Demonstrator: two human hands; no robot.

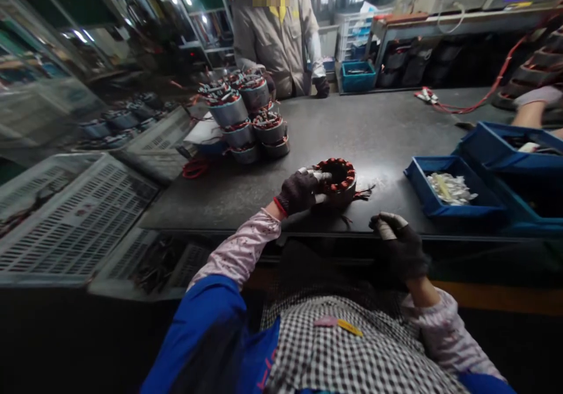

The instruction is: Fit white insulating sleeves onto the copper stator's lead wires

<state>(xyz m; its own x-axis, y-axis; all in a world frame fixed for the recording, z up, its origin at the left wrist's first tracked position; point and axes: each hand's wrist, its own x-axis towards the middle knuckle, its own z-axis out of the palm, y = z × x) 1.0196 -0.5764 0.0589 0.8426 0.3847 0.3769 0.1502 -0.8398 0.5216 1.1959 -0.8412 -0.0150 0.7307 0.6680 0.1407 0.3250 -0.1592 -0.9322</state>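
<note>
A round motor stator (341,178) with red copper windings lies flat on the dark table (378,130) near its front edge. My left hand (301,190), in a dark glove with taped fingertips, grips the stator's left rim. My right hand (398,243), gloved the same way, rests on the table's front edge to the right of the stator; its fingers are curled and nothing shows in them. Thin wire leads trail from the stator's right side.
A stack of several stators (246,118) stands at the table's back left. Blue bins (453,192) with white parts sit at the right. A person in a beige coat (277,36) stands across the table. Grey slotted crates (65,218) lie at my left. Another person's arm (534,109) reaches in far right.
</note>
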